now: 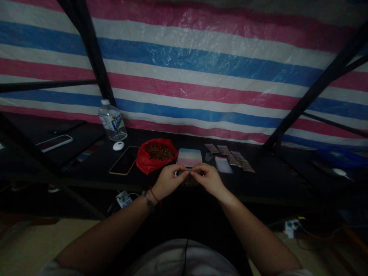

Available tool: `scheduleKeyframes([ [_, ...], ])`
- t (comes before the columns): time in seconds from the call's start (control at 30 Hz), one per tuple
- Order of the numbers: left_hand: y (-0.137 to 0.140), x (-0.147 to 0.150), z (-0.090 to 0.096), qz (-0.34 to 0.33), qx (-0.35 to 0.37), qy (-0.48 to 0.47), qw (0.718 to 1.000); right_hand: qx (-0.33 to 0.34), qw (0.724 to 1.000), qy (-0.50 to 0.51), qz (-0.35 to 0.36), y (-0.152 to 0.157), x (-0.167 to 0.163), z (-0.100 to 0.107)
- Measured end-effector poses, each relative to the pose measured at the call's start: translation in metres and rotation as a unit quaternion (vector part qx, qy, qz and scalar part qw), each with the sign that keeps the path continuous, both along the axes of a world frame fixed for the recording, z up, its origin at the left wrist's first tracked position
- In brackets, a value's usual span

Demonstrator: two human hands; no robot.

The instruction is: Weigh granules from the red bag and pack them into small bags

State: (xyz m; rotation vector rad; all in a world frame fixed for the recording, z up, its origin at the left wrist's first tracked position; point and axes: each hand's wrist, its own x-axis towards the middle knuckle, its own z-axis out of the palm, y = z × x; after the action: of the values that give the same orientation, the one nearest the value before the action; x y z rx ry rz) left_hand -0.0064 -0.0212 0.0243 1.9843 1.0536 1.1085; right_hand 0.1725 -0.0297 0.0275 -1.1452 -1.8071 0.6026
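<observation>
My left hand (170,180) and my right hand (209,180) meet at the front edge of the table, thumbs and fingers pinched together. Between them they grip the top edge of a small plastic bag (191,182); brown bits show dimly in it below my fingers. Just behind my hands lies a flat, pale-topped device (189,156), perhaps a small scale. An open red plastic bag (143,159) full of brown dried pieces (160,151) sits to its left. On the right are a small clear cup (208,156), an empty-looking clear bag (223,165) and several filled small bags (242,161).
A phone (124,161), a white earbud case (118,145) and a clear bottle (112,122) stand on the left of the black table (267,180). Dark metal bars (96,57) slant at both sides. A striped plastic sheet (186,76) hangs behind.
</observation>
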Motion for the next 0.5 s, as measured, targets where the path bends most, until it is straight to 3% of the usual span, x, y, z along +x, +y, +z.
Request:
scheduleKeyframes([
  [0.27, -0.0022, 0.0000, -0.0067, 0.011, 0.060, 0.049, 0.997, 0.008, 1.000, -0.019, 0.001, -0.0017, -0.0013, -0.0012],
  [0.5, 0.0025, -0.0080, 0.0027, 0.017, 0.096, 0.082, 0.992, 0.022, 0.999, 0.005, -0.047, 0.0026, 0.0029, -0.0020],
])
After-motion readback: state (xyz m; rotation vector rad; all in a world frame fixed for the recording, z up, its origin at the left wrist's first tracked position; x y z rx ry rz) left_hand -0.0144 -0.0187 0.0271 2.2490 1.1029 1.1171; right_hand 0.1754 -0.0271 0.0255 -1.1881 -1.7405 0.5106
